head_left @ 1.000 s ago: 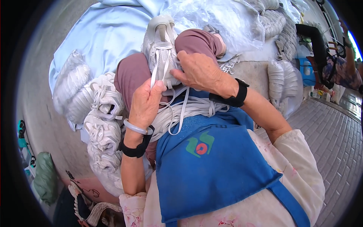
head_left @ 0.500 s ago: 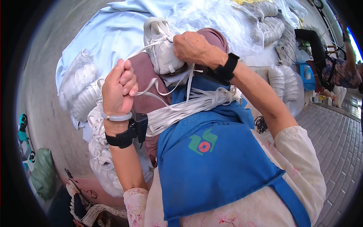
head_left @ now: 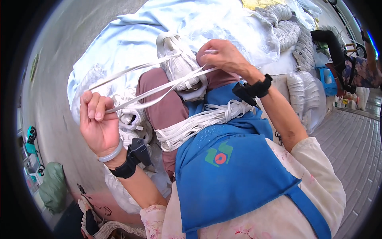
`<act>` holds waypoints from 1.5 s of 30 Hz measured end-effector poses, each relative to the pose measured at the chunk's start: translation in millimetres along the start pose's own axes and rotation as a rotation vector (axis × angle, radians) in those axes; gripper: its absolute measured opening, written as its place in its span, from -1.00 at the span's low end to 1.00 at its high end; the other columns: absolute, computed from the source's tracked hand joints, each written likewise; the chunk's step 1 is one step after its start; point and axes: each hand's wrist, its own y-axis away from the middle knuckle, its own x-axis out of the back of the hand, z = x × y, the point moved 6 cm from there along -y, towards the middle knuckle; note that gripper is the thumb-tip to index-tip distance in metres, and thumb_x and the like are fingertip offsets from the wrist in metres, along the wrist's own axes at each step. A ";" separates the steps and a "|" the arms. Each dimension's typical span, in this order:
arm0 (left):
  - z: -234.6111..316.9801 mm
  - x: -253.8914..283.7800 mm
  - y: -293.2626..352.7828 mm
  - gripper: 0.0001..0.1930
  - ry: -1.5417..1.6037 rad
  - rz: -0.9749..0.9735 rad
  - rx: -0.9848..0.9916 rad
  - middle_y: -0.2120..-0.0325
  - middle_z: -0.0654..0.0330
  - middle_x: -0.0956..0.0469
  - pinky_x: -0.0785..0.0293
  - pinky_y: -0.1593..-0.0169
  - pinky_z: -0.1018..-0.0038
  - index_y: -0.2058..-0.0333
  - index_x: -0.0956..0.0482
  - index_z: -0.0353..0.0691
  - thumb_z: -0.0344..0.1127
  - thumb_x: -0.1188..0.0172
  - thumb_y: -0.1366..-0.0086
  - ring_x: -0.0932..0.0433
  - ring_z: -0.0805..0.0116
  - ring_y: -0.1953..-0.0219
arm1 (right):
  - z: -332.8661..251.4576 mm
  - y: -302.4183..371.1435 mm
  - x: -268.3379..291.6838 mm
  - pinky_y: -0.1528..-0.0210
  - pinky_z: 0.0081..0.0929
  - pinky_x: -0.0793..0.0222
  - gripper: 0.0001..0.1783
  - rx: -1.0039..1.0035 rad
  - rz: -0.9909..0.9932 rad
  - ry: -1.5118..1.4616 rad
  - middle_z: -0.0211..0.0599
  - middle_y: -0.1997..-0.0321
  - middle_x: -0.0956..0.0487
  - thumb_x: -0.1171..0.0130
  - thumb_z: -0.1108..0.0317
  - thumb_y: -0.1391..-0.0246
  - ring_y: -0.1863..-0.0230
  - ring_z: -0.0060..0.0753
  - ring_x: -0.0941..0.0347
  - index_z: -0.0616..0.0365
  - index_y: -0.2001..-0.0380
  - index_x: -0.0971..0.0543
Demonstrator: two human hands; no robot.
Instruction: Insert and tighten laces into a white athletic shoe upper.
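Observation:
A white sneaker (head_left: 179,67) rests between my knees, its toe toward me. Strands of white shoelace (head_left: 159,88) run from it and stretch between my two hands. My left hand (head_left: 99,123), out to the left of my knee, has its fingers curled around the lace. On the right, above my other knee, my right hand (head_left: 225,57) pinches the lace, and a short end shows by its fingers. A thick bundle of white laces (head_left: 203,121) lies across my lap on the blue apron (head_left: 234,175).
More white shoes (head_left: 131,117) sit beside my left leg. Pale blue cloth (head_left: 123,40) and clear plastic (head_left: 246,36) spread ahead. Wrapped stacks of shoes (head_left: 302,93) stand at the right, near another person (head_left: 360,73). A green sack (head_left: 51,187) lies on the floor at left.
My left hand has moved left and down, pulling the lace long and taut. My right hand has shifted right, away from the sneaker, with lace in its fingers.

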 end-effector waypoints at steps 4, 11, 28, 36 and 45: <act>-0.4 11.1 2.4 -0.75 0.044 0.098 -0.044 0.69 0.35 -0.10 -0.37 0.19 0.42 0.44 -0.26 -0.24 -0.30 0.24 -0.44 -0.18 0.52 0.62 | 61.1 21.8 64.3 0.71 -0.63 -0.05 -0.89 -0.330 0.463 -1.002 -0.61 0.73 -0.26 -0.13 0.40 -0.06 0.74 -0.75 -0.06 0.23 0.42 -0.54; -26.2 -0.2 42.6 -0.67 -0.420 0.130 0.146 0.80 0.43 -0.02 -0.04 0.70 0.63 0.55 -0.28 -0.16 -0.17 0.16 -0.41 0.05 0.65 0.81 | 80.4 40.9 42.5 0.74 -0.72 0.06 -0.70 -0.438 0.147 -1.908 -0.62 0.75 -0.03 0.15 0.25 -0.29 0.75 -0.69 0.07 0.33 0.19 -0.35; -50.2 14.3 107.4 -0.67 -0.476 0.215 0.249 0.84 0.44 -0.01 0.05 0.77 0.65 0.50 -0.33 -0.28 -0.21 0.15 -0.40 0.08 0.67 0.84 | 31.1 54.6 26.2 0.68 -0.71 0.00 -0.69 -0.098 -0.236 -1.902 -0.59 0.67 -0.08 0.27 0.31 -0.29 0.67 -0.65 -0.01 0.32 0.22 -0.41; -74.5 28.8 123.7 -0.70 -0.294 0.250 0.300 0.84 0.42 -0.01 0.02 0.76 0.63 0.52 -0.32 -0.29 -0.28 0.18 -0.38 0.05 0.64 0.84 | 41.8 59.0 33.4 0.54 -0.65 -0.13 -0.65 -0.236 0.016 -1.884 -0.61 0.65 -0.09 0.24 0.19 -0.32 0.59 -0.66 -0.06 0.29 0.20 -0.39; -113.3 -6.0 127.1 -0.64 -0.659 0.031 0.763 0.77 0.44 -0.20 0.04 0.63 0.68 0.48 -0.49 -0.34 -0.14 0.00 -0.34 -0.04 0.70 0.73 | -29.3 60.8 -24.2 0.81 -0.80 0.11 -0.66 -0.437 -0.433 -0.827 -0.58 0.63 -0.29 0.11 0.14 -0.26 0.78 -0.84 0.00 0.21 0.21 -0.47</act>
